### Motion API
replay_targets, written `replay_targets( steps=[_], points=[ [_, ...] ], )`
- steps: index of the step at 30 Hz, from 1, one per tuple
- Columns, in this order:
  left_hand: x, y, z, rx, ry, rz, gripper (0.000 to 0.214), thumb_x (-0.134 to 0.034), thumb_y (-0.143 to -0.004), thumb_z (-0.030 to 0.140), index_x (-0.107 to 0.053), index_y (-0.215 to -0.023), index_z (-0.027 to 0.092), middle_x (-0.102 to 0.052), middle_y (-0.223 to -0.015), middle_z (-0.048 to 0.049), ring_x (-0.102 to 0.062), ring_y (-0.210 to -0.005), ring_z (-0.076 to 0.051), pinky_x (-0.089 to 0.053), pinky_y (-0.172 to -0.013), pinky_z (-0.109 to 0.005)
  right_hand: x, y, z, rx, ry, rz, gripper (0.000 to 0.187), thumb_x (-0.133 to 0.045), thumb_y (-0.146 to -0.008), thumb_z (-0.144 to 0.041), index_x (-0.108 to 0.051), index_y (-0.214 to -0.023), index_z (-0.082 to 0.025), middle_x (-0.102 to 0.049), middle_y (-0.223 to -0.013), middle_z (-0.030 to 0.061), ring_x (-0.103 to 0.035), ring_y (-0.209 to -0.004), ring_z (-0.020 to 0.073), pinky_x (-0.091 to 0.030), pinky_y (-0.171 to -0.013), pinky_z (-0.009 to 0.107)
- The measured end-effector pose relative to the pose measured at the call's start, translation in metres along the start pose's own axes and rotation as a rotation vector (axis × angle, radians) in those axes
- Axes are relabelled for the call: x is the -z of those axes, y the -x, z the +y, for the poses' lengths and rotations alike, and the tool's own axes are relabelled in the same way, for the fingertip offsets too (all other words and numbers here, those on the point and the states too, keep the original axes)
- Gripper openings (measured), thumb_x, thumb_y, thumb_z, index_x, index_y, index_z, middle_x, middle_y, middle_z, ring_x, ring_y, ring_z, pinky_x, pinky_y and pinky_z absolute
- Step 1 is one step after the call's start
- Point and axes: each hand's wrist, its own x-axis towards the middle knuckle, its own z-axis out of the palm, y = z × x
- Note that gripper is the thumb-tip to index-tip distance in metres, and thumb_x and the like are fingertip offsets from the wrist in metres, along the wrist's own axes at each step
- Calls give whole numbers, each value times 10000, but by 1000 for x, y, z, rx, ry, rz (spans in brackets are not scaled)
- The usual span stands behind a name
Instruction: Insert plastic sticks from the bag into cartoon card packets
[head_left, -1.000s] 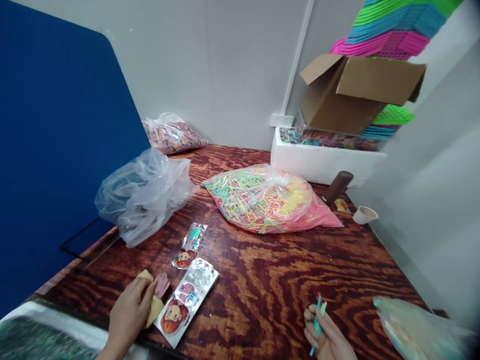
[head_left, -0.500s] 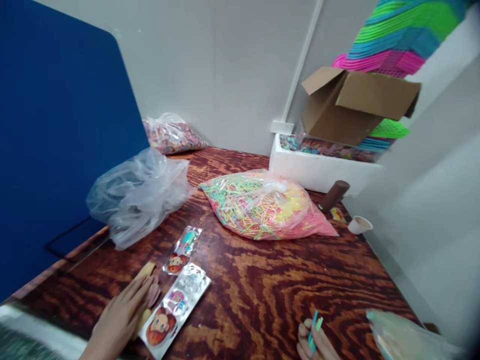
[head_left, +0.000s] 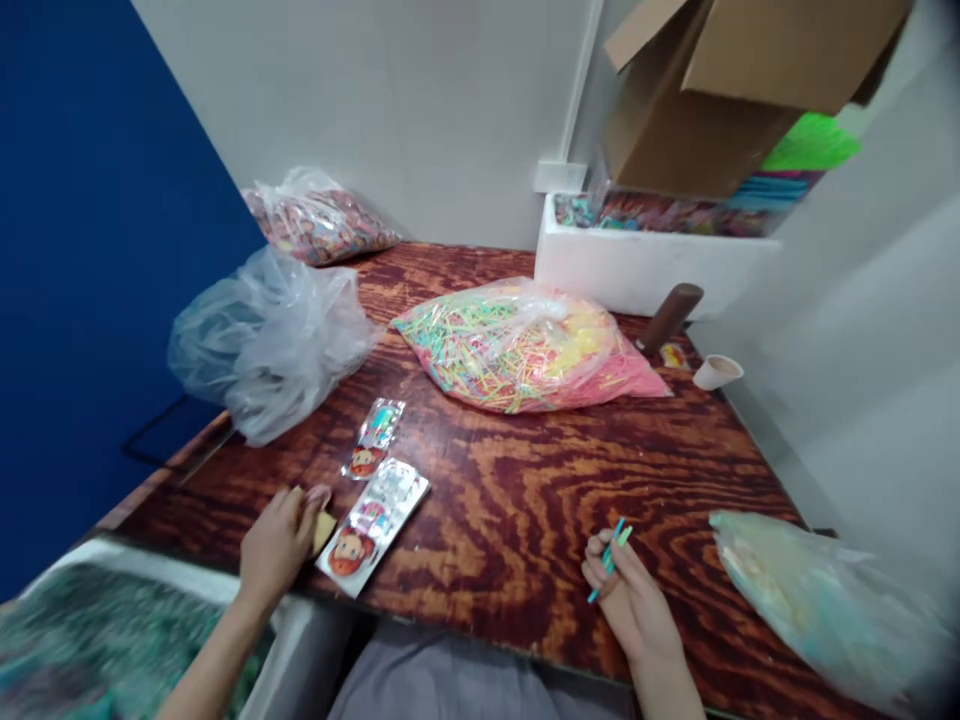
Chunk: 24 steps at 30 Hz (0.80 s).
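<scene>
My right hand (head_left: 626,590) is closed around a few short thin straws (head_left: 611,560), blue and green, whose ends stick out above and below the fingers. Over at the table's front left, my left hand (head_left: 279,545) has its fingers curled on a small pink piece (head_left: 320,494). A pale yellow piece (head_left: 323,531) lies beside these fingertips; the palm hides the rest. Just right of it is a stack of silver packets (head_left: 373,525) printed with a red-haired cartoon face. Behind the stack lies a single silver packet (head_left: 377,436) with blue-green straws showing on it.
A clear bag of coloured straws (head_left: 517,350) lies mid-table, a crumpled plastic bag (head_left: 277,345) to its left. Farther back are a bag of printed packets (head_left: 319,222), a white foam box (head_left: 652,270) and a cardboard box (head_left: 675,130). Another bag (head_left: 810,590) lies right, below a paper cup (head_left: 718,372).
The view has tilted down, showing more of the front edge and my lap. My left hand's fingers have bunched up over the pieces. My right hand still holds the straws.
</scene>
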Motion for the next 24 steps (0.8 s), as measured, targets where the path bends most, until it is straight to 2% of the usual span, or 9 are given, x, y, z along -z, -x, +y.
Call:
replay_targets(
  steps=[2, 5, 7, 9, 11, 13, 17, 20, 24],
  points=[
    [10, -4, 10, 203, 203, 9, 359, -548, -775, 539, -540, -646, 204, -553, -691, -31, -531, -664, -176, -376, -570, -258, 0, 1, 0, -12, 4, 13, 267, -867, -676, -313, -714, -869, -209, -609, -800, 5, -438, -594, 82, -430, -565, 226],
    [44, -7, 20, 364, 303, 26, 434, -496, -798, 608, -566, -729, 186, -504, -577, 11, -466, -512, -139, -340, -474, -245, 2, 5, -3, -55, 2, 14, 255, -855, -696, -285, -700, -878, -197, -596, -809, 6, -432, -601, 78, -435, -559, 216],
    [78, 2, 30, 402, 401, 27, 488, -451, -828, 636, -588, -852, 168, -532, -596, 25, -443, -465, -113, -339, -442, -230, 3, 10, -6, -80, -37, 0, 234, -836, -724, -255, -685, -892, -197, -567, -807, -7, -408, -590, 68, -423, -536, 199],
    [107, 22, 45, 386, 609, -18, 478, -566, -796, 621, -615, -936, 166, -596, -686, 21, -483, -504, -99, -360, -458, -211, 5, 16, -7, -91, -106, -9, 215, -815, -748, -218, -665, -901, -206, -525, -798, -26, -377, -577, 60, -405, -507, 183],
    [119, 50, 66, 309, 584, -66, 429, -602, -804, 595, -614, -911, 180, -594, -665, 26, -501, -513, -106, -355, -449, -205, 5, 22, -7, -93, -172, -9, 210, -800, -759, -186, -646, -899, -215, -487, -787, -39, -352, -567, 59, -396, -486, 176],
    [105, 80, 88, 134, 439, -82, 355, -538, -878, 555, -612, -875, 208, -586, -672, 26, -512, -532, -118, -376, -468, -221, 2, 26, -6, -103, -216, -1, 216, -792, -760, -165, -634, -897, -218, -463, -782, -42, -338, -559, 60, -398, -476, 177],
    [24, 125, 124, -235, 172, -169, 284, -430, -976, 401, -592, -828, 221, -622, -816, -36, -606, -764, -174, -467, -691, -283, -5, 34, -12, -128, -253, -4, 223, -793, -757, -163, -617, -885, -214, -441, -779, -41, -324, -547, 60, -397, -459, 187],
    [-32, 136, 151, -393, 83, -209, 274, -360, -995, 282, -580, -845, 218, -622, -842, -62, -596, -795, -200, -458, -742, -318, -3, 43, -26, -102, -253, -29, 215, -784, -770, -181, -603, -879, -218, -418, -766, -43, -312, -542, 60, -385, -460, 189],
    [-59, 134, 195, -460, 98, -354, 272, -344, -990, 238, -582, -860, 216, -635, -897, -90, -589, -846, -224, -437, -770, -347, 10, 57, -43, -40, -310, -33, 206, -768, -795, -181, -588, -889, -215, -404, -758, -51, -302, -531, 46, -384, -474, 168]
  ],
)
